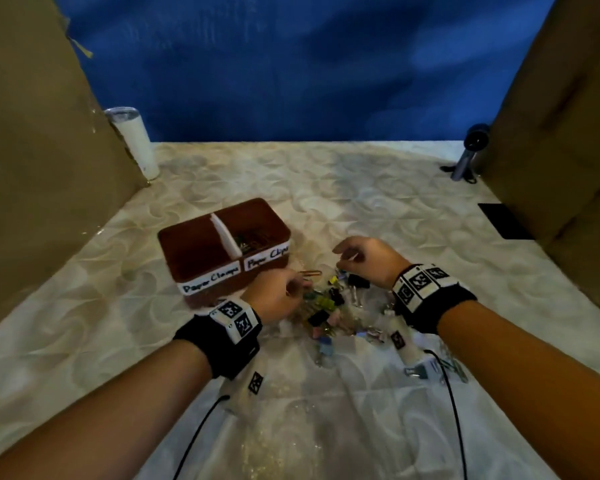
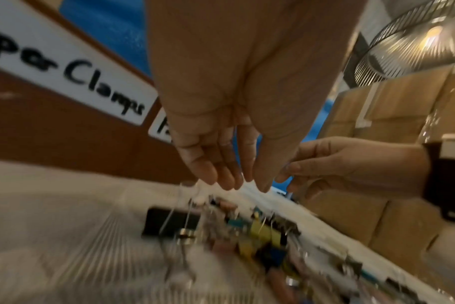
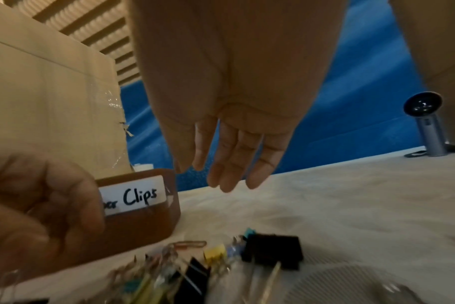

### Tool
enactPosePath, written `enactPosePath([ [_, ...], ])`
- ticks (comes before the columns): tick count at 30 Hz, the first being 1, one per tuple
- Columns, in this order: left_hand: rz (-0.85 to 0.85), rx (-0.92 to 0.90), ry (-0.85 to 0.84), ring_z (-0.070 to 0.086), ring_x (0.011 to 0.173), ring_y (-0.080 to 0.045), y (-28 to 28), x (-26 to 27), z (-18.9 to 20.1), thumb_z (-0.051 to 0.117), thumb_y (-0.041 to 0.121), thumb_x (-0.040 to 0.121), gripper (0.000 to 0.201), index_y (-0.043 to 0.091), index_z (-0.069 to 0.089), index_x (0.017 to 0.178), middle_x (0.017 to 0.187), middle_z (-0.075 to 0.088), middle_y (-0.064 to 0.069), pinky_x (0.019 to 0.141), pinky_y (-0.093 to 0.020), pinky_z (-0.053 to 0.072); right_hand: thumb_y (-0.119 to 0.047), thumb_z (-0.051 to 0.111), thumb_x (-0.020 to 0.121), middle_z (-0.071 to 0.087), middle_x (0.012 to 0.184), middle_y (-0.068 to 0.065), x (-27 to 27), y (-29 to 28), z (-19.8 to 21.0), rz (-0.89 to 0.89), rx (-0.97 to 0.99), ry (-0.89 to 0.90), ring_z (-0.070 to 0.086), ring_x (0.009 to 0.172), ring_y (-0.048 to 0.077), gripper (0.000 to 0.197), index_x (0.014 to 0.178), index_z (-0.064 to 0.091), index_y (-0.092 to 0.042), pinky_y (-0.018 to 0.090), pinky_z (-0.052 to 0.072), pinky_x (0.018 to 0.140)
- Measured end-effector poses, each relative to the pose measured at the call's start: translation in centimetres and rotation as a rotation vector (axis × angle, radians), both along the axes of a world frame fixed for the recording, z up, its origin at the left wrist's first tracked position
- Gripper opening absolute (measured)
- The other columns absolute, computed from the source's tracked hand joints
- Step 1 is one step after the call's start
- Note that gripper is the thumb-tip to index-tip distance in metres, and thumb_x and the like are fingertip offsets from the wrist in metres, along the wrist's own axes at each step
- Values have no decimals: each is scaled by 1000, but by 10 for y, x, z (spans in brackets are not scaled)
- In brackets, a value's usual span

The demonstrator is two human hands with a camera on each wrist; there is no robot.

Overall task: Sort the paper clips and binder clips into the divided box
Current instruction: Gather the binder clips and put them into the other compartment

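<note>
- Both bare forearms, each banded with a black-and-white marker cuff, reach in from the near edge so that the hands meet over the heap rather than the box.
- Left hand [image 1: 278, 296] hangs above the near-left part of the heap with straight fingers drawn together; its wrist view shows nothing between them, probably poised to pick.
- Right hand [image 1: 368, 259] hovers over the far side with relaxed, extended fingers, holding nothing.
- Mixed heap of coloured and black binder clips and wire paper clips [image 1: 329, 306] lies on the pale patterned tablecloth [image 1: 395, 188], just beside the box, which keeps each carry short.
- Copper-toned wire paper clip [image 1: 311, 273] lies at the heap's edge near the left fingertips, a likely next pick.
- Brown divided box [image 1: 201, 251] stands left of the heap; its handwritten labels read "Paper Clamps" and "Paper Clips". The clips side already holds some wire clips; the clamps side looks bare.
</note>
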State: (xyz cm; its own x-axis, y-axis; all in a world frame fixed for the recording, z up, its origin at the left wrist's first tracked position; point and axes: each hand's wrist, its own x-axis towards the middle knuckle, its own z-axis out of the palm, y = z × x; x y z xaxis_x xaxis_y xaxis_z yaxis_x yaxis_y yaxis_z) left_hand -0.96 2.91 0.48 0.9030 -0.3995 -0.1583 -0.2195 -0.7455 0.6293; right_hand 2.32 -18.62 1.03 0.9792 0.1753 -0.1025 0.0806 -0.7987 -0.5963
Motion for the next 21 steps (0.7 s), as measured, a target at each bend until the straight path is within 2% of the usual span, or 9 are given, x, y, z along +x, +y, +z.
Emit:
enactPosePath([
  [2,-34,73,-15,62,98,-25,-8,-4,-11,66,24,82,21,13,68,100,105,67,-8,75,-25,44,-21,65,85,64,116,8,-2,-5,-8,75,-72,67,62,105,23,32,117,62,-19,37,50,94],
  [4,-111,135,-13,60,99,-24,-15,-7,-17,70,32,77,27,19,69,101,106,64,-5,79,-27,46,-21,61,87,60,127,6,-2,0,-13,148,-138,71,58,114,23,36,122,59,-22,32,46,98],
  [6,-192,198,8,55,107,-21,-21,-11,-23,70,44,74,34,29,67,105,115,58,0,88,-33,45,-19,57,89,54,136,5,2,10,-16,215,-184,72,53,122,23,37,126,57,-22,29,39,101],
  [8,-184,274,-9,47,115,-21,-22,-14,-31,66,54,72,40,38,62,108,125,49,3,98,-44,40,-15,51,91,43,146,6,8,21,-19,310,-241,83,43,132,23,40,130,54,-22,27,31,108],
  [9,-157,282,-35,47,116,-22,-22,-15,-33,66,54,72,39,39,62,108,126,48,4,99,-45,39,-11,48,92,39,149,6,10,26,-20,364,-276,99,38,136,23,42,132,53,-22,27,28,110],
  [11,-96,281,-80,47,114,-21,-17,-13,-37,66,46,75,33,36,62,106,122,48,4,97,-40,36,-2,43,91,39,149,7,17,33,-25,464,-312,122,37,136,25,48,135,50,-20,27,25,112],
  [13,-67,311,-101,48,112,-19,-8,-10,-37,66,42,77,29,32,62,104,117,50,5,93,-38,33,-1,43,91,44,145,6,23,34,-30,501,-297,131,41,132,25,49,136,48,-20,28,28,112],
  [18,-35,370,0,52,99,-13,24,-2,-31,70,47,71,21,31,66,84,99,50,13,93,-41,41,-5,47,90,55,135,8,34,27,-37,499,-323,79,50,123,26,41,128,57,-16,28,36,105],
  [21,-48,330,-45,52,98,-12,19,0,-26,66,52,73,26,31,64,89,102,52,12,91,-39,43,-11,55,88,64,122,10,36,25,-41,423,-305,5,58,112,27,30,116,66,-11,28,41,96],
])
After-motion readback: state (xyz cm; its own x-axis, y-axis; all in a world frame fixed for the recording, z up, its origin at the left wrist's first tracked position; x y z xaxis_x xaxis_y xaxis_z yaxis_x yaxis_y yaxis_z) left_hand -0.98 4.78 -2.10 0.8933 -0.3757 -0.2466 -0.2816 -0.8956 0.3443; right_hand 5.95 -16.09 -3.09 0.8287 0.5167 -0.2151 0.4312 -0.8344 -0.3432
